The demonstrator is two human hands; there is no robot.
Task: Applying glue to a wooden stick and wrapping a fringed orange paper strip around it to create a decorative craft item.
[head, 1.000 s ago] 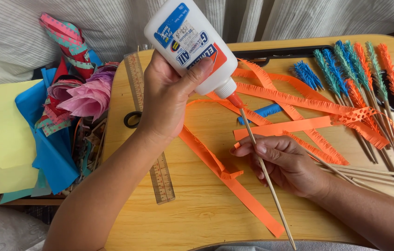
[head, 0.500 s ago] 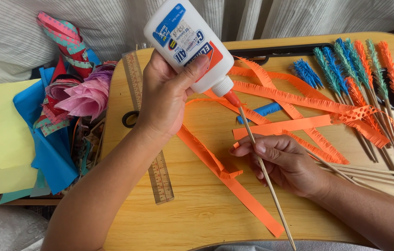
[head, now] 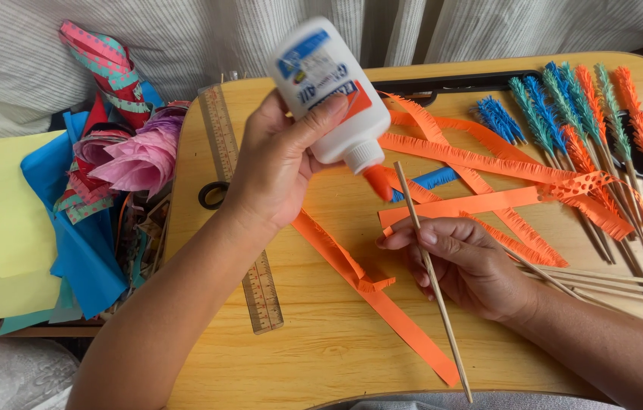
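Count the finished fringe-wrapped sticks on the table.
7, all fanned at the table's right end: a short blue one, then teal, blue, orange, green, orange, and a lower orange one. Loose orange strips overlap them, so more may be hidden.

Home craft spot, wooden lap desk against striped upholstery, coloured paper sheets, fringed paper sticks

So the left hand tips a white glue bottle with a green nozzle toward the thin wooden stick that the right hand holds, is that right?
Not quite: in the head view the nozzle is orange, not green. The left hand does tip the white glue bottle toward the thin wooden stick held by the right hand.
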